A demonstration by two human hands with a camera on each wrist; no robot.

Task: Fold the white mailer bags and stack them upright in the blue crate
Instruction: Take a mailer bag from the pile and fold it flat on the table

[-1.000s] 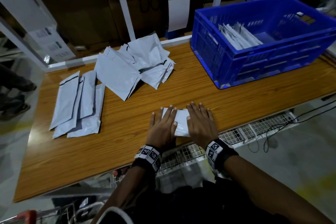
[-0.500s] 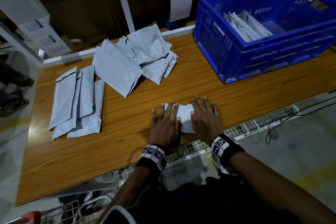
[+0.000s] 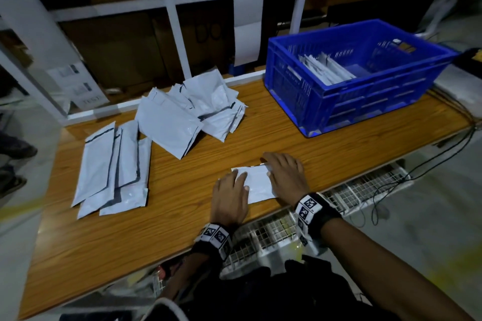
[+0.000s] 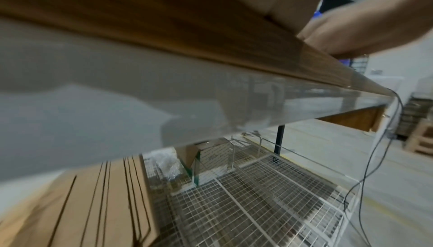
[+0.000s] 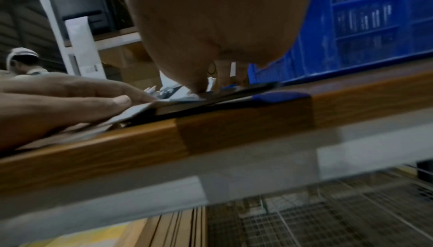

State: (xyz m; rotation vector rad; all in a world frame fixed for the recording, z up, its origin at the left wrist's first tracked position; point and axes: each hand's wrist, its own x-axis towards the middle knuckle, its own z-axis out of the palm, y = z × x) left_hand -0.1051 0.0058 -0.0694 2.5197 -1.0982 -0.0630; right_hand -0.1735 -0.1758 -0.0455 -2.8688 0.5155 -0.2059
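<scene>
A folded white mailer bag (image 3: 257, 185) lies near the front edge of the wooden table (image 3: 156, 229). My left hand (image 3: 230, 191) rests flat on its left part, fingers straight; the right wrist view shows that hand (image 5: 70, 99) low on the bag (image 5: 140, 109). My right hand (image 3: 285, 173) arches over the bag's right end, fingers bent over the far edge, thumb tip (image 5: 199, 87) on top. The blue crate (image 3: 339, 104) stands at the back right, with several folded bags (image 3: 326, 70) leaning upright inside. Its wall (image 5: 363, 19) rises close behind my right hand.
A loose pile of unfolded bags (image 3: 187, 109) sits at the table's back middle, and a flatter row of bags (image 3: 114, 167) lies at the left. White shelf posts (image 3: 172, 21) stand behind. A wire mesh shelf (image 3: 352, 190) and cables (image 3: 443, 159) lie below at the right.
My right hand has gone from lying flat to arching over the bag's right end, its fingers bent over the far edge. The left hand has slid a little left, baring more bag.
</scene>
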